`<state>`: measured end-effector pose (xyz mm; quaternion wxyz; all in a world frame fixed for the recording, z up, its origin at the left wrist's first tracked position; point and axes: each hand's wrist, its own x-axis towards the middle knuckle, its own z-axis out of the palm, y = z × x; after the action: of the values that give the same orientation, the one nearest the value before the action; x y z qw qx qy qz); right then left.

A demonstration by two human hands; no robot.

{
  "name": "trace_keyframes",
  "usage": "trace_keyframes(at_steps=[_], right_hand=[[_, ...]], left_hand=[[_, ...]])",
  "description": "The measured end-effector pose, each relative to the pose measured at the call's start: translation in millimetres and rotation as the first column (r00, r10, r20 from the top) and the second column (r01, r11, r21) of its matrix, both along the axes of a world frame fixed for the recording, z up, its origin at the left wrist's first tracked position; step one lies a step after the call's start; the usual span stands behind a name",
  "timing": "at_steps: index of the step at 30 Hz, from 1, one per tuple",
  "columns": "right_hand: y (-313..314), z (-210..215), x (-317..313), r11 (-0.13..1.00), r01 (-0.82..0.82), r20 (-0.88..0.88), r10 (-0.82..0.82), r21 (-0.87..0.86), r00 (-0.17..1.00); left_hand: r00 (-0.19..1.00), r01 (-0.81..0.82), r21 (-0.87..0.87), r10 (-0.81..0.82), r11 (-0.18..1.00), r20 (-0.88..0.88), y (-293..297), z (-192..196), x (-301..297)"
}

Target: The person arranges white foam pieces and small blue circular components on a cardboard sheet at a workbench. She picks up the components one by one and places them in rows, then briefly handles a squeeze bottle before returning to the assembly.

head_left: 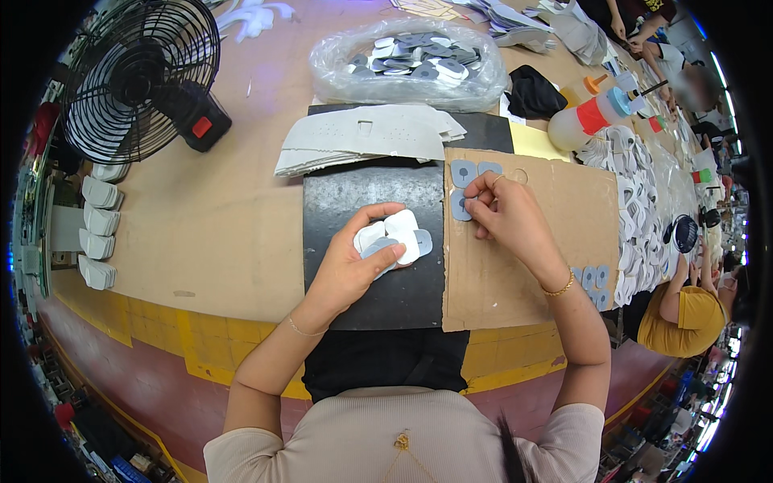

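Note:
My left hand is closed around a loose bunch of small rounded-square pieces, some white and some grey, above a black mat. My right hand pinches the edge of a grey rounded piece that lies on a brown cardboard sheet. Just beyond it on the sheet is another grey piece with a dark mark, with one more beside it, partly behind my fingers. More grey pieces sit in rows at the sheet's near right corner.
A clear plastic bag of white and grey pieces lies beyond a stack of pale cut panels. At left stand a black fan and white piles. Bottles and white parts flank the right; people work beyond.

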<state>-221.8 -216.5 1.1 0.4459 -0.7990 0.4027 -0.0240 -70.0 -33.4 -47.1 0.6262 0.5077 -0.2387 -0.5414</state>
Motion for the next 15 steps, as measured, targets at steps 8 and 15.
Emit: trace_keyframes(at_steps=[8, 15], right_hand=[[8.0, -6.3, -3.9, 0.780, -0.234, -0.026, 0.270, -0.580, 0.963], [39.3, 0.8, 6.3, 0.978, -0.184, 0.211, 0.159, 0.102, 0.965]], left_hand=[[0.999, -0.003, -0.002, 0.003, 1.000, -0.045, 0.3, -0.7, -0.6], [1.000, 0.011, -0.013, -0.011, 1.000, 0.020, 0.3, 0.4, -0.6]])
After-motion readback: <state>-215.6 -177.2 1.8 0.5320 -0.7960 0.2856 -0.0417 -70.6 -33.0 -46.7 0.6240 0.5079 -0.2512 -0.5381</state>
